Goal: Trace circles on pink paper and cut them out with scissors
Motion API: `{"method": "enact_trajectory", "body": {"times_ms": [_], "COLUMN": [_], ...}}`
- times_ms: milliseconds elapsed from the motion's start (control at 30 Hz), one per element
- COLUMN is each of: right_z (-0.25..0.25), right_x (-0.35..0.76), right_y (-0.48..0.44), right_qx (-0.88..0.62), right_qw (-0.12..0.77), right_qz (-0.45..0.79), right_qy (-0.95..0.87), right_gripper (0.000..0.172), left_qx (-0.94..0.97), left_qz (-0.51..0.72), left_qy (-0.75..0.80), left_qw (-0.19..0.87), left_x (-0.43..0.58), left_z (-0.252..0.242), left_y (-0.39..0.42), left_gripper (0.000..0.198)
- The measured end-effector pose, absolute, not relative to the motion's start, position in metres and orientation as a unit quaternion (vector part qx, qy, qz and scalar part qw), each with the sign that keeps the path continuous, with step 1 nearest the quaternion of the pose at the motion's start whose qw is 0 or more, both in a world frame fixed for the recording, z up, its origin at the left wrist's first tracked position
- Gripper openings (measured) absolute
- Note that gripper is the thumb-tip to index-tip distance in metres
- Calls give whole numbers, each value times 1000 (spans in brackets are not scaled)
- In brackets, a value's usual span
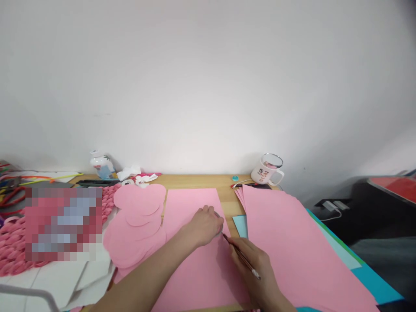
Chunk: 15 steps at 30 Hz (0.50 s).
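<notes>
A pink sheet of paper [191, 199] lies flat on the wooden table in front of me. My left hand [208, 225] rests on it near its right edge, fingers curled down over a small round greyish thing [218, 215] that is mostly hidden. My right hand [255, 260] grips a slim dark pen [242, 255], its tip on or just above the paper beside my left fingertips. To the left is a pile of rounded pink paper cutouts [139, 234]. A stack of uncut pink sheets [286, 242] lies to the right, beside my right hand.
A white mug [268, 170] and a small teal round item [235, 178] stand by the wall. A white bottle [101, 164] and crumpled tissue [130, 173] are at the back left. Pink braided material [108, 203] and white sheets [58, 281] lie left; blue sheets [380, 284] right.
</notes>
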State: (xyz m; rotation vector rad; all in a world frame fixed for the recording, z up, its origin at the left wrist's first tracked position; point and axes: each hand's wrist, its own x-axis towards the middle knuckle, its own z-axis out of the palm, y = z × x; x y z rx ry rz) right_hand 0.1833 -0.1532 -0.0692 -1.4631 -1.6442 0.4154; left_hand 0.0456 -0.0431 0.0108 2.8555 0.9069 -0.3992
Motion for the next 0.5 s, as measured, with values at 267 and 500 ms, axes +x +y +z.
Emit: {"method": "enact_trajectory", "body": {"times_ms": [267, 500], "right_z": [-73, -75], "right_x": [151, 131], "right_y": [-166, -158], "right_qx": [-560, -517], "right_qw": [383, 378], "right_qz": [77, 70], "right_qy": [-730, -765], "right_gripper": [30, 39], "left_qx": [935, 930], "left_qz": [-143, -145], "left_qy": [314, 323], "left_qw": [85, 102], "left_x": [48, 48], "left_z": [22, 23], "left_y": [-42, -40], "left_gripper": [30, 33]}}
